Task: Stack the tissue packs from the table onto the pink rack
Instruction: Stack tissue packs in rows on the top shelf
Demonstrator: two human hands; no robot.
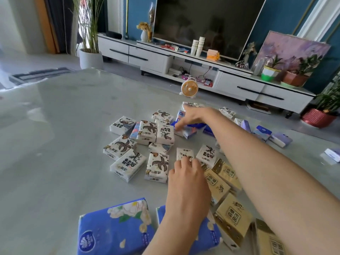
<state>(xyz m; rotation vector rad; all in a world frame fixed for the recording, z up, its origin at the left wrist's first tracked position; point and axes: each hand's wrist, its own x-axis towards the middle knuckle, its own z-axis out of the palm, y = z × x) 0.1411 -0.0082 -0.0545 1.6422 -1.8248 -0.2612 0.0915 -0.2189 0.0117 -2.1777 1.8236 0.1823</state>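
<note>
Tissue packs (156, 132) all loose on desk (64, 126), sorted roughly by kind: white middle, gold packs (231, 218) near right.
Left hand (185, 178): fingers curled over near edge of small white pack (184, 153), likely picking it up.
Right hand (193, 115): reaches far, fingertips down on blue pack (190, 133); grip cannot be told.
Pink rack out of view; nothing seen stacked.

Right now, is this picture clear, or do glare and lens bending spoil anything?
Head view: daylight glares in pale patches on the glossy table at left. Head view: the wide lens tilts and bows the TV cabinet. Head view: print on the white tissue packs mid-frame is sharp, and the far corners look softer.
</note>
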